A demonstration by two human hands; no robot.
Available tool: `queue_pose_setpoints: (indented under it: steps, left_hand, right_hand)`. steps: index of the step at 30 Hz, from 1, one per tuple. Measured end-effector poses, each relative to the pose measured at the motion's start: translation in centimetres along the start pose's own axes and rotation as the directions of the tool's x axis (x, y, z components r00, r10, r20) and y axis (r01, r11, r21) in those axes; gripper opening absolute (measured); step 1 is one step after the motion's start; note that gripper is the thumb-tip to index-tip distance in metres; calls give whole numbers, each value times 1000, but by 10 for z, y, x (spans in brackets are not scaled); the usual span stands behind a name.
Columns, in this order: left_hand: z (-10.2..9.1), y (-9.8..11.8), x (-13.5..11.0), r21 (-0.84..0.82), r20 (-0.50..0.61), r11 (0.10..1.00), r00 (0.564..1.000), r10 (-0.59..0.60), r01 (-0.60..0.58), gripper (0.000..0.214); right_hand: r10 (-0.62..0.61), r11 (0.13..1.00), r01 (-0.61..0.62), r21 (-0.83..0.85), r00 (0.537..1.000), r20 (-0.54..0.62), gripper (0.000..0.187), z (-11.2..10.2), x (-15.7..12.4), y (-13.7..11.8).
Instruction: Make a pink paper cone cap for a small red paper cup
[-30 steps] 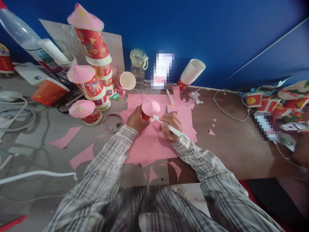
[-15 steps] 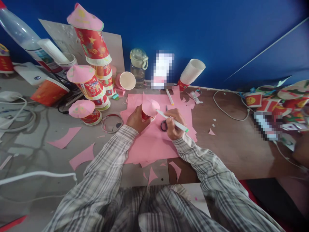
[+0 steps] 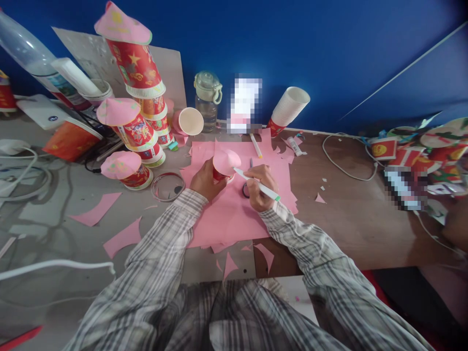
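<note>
My left hand (image 3: 204,181) is wrapped round a small red paper cup (image 3: 220,174) topped by a pink paper cone (image 3: 227,161), holding it over pink paper sheets (image 3: 234,214). My right hand (image 3: 257,187) grips a white marker (image 3: 256,184) with a green end; its tip touches the edge of the pink cone. Scissors (image 3: 247,185) lie on the pink sheets just behind my right hand, partly hidden by it.
Stacked red cups with pink cone lids (image 3: 133,97) stand at the back left. A clear tape ring (image 3: 168,186), a water bottle (image 3: 206,101), a tilted stack of white cups (image 3: 288,111), a second marker (image 3: 256,146), cables (image 3: 340,165) and pink scraps (image 3: 122,236) lie around.
My right hand swung right and uncovered the scissors, then came back a little; the marker tip stays at the cone. The view shifted slightly.
</note>
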State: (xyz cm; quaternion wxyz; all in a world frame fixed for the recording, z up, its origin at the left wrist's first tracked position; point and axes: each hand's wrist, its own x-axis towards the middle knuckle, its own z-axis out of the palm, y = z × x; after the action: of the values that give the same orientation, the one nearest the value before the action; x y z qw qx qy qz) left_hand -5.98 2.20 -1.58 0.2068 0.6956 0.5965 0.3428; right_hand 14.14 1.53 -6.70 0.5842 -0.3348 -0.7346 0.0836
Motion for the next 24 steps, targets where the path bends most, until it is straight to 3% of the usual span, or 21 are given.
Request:
queue_pose_setpoints:
  steps: [5, 10, 13, 17, 24]
  left_hand:
    - [-1, 3, 0, -37, 12, 999, 1000, -27, 27, 65]
    - [-2, 5, 1, -19, 26, 1000, 999, -19, 20, 64]
    - [-2, 4, 1, -15, 10, 999, 1000, -29, 29, 66]
    - [0, 2, 0, -8, 3, 1000, 1000, -21, 21, 68]
    - [0, 1, 0, -16, -7, 1000, 1000, -4, 4, 65]
  right_hand:
    - [-125, 992, 123, -38, 991, -47, 24, 4, -5, 1]
    - [-134, 984, 135, -121, 991, 10, 31, 3, -7, 1]
    - [-160, 983, 156, -95, 987, -30, 31, 2, -5, 2]
    - [-109, 994, 108, -27, 993, -36, 25, 0, -2, 1]
    - [-71, 989, 64, -133, 996, -46, 31, 1, -2, -2]
